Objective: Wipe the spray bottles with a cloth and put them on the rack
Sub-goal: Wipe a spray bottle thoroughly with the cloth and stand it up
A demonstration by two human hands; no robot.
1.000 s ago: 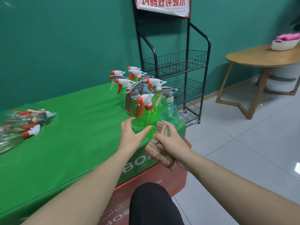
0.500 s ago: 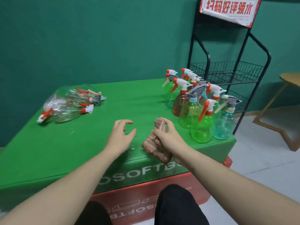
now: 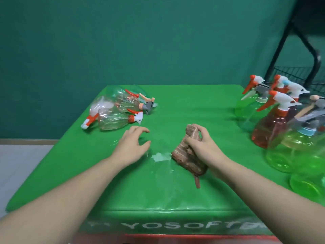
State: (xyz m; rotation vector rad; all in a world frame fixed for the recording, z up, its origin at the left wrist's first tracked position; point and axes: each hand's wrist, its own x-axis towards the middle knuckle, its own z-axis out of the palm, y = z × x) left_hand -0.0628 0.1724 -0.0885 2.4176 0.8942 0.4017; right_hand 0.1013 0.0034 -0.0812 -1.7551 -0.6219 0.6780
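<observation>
The cloth (image 3: 189, 155), a crumpled reddish-brown rag with a strip hanging from its lower end, sits bunched in the right hand (image 3: 204, 148), whose fingers and thumb curl round it above the middle of the green table (image 3: 184, 103). The left hand (image 3: 132, 145) hovers just beside it, holding nothing, its fingers loosely bent and spread, palm down. A small pale patch (image 3: 159, 156) (wet or powdery, it is hard to tell) marks the green cover between the two hands. At the far left of the table lies a heap of clear spray bottles (image 3: 116, 110) on their sides, with orange and white triggers. Along the right edge stand upright spray bottles (image 3: 274, 124), green and reddish, packed close together. Behind them, part of the black wire rack (image 3: 299, 74) shows against the teal wall (image 3: 123, 41).
</observation>
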